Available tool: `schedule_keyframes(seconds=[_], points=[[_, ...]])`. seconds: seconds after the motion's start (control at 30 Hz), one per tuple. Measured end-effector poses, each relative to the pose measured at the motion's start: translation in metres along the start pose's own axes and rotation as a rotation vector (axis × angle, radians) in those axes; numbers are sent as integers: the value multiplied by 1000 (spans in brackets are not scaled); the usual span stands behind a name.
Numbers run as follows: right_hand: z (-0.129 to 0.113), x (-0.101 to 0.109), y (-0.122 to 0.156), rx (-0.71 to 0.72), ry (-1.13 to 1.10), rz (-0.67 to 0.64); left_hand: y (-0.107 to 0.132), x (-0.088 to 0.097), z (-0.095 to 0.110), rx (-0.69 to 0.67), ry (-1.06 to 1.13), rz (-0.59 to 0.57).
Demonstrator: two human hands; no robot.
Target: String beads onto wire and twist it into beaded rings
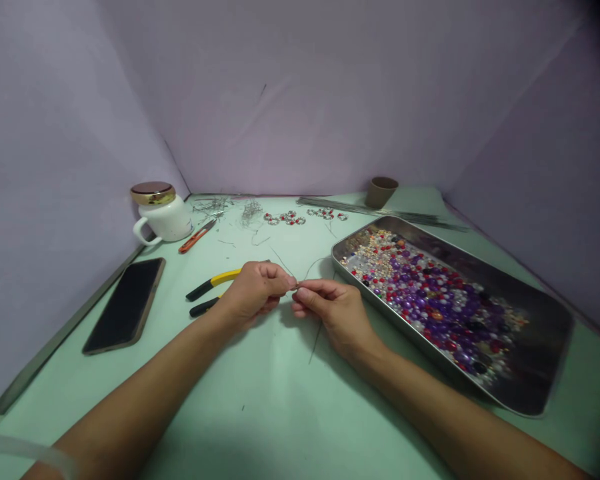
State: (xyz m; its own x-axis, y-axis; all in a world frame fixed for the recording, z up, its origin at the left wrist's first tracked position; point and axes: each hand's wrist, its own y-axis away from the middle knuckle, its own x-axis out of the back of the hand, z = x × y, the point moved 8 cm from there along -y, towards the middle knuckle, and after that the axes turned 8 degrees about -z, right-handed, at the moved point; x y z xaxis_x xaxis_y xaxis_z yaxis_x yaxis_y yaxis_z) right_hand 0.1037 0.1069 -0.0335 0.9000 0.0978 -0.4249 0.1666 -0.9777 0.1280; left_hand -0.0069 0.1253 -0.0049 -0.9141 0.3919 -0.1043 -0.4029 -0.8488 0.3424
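Note:
My left hand and my right hand meet at the middle of the table, fingertips pinched close together. Between them is a thin wire, whose loose ends stick up and away from the fingers. A tiny shiny piece sits on it at the fingertips, too small to make out. Partly behind my left hand lie pliers with yellow and black handles; their jaws are hidden. To the right of my right hand stands a metal tray filled with purple, red, white and gold beads.
A phone, a white lidded mug and orange thread snips lie on the left. Along the back are wire scraps, beaded wire pieces, straight wires and a brown pot. Walls enclose the table.

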Motion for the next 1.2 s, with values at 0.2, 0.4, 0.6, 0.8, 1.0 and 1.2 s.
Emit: schedule_keyframes(seconds=[0.2,0.4,0.6,0.8,1.0,1.2], points=[[-1,-2,1,19,-8,-21,-2,-3,-7,54,42,-49],[0,-1,-2,22,-37,-24,-1,-5,-3,-9,67,-84],[1,-3,-1,-4,-44,-33,-1,0,-7,30,44,-44],[0,-2,-2,7,-36,-72,-3,-2,-7,44,92,-90],[-1,-4,-2,23,-16,-85,-3,-2,-9,57,116,-141],[-2,-7,0,12,-3,-109,-4,-3,-17,126,179,-221]])
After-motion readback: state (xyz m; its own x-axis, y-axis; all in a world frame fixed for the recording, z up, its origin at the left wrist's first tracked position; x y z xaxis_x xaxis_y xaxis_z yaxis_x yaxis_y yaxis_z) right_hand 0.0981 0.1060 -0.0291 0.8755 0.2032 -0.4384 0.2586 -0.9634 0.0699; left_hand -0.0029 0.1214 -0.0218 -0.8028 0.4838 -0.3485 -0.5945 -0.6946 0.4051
